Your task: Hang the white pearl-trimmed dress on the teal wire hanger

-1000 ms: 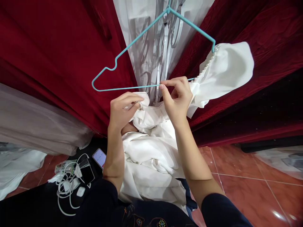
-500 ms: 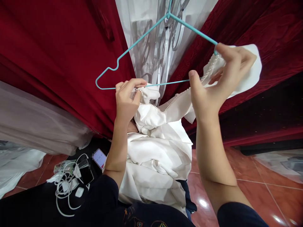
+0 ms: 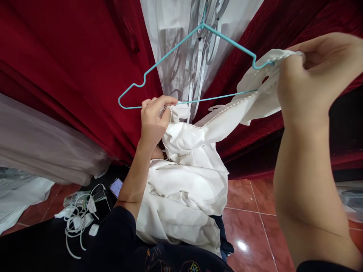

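Observation:
A light blue wire hanger (image 3: 167,56) hangs in front of me. My left hand (image 3: 155,118) is closed round its bottom bar and the bead-trimmed edge of a white dress (image 3: 187,181). Over to the right, my right hand (image 3: 320,71) pinches the pearl-edged strap part of the dress and holds it out around the hanger's right end, which is partly covered by the cloth. The hanger's left end is bare. Most of the dress lies bunched over my lap.
Red curtains (image 3: 85,56) hang on both sides of a white ornamental metal frame (image 3: 195,71). At lower left a black surface (image 3: 34,245) holds tangled white cables (image 3: 75,234), a phone (image 3: 116,187) and a white charging case (image 3: 93,229). Red floor tiles (image 3: 246,223) show below.
My right hand has moved right and outward, drawing the pearl-edged strap part over the hanger's right end. My left hand stays at the bottom bar. The hanger has shifted slightly.

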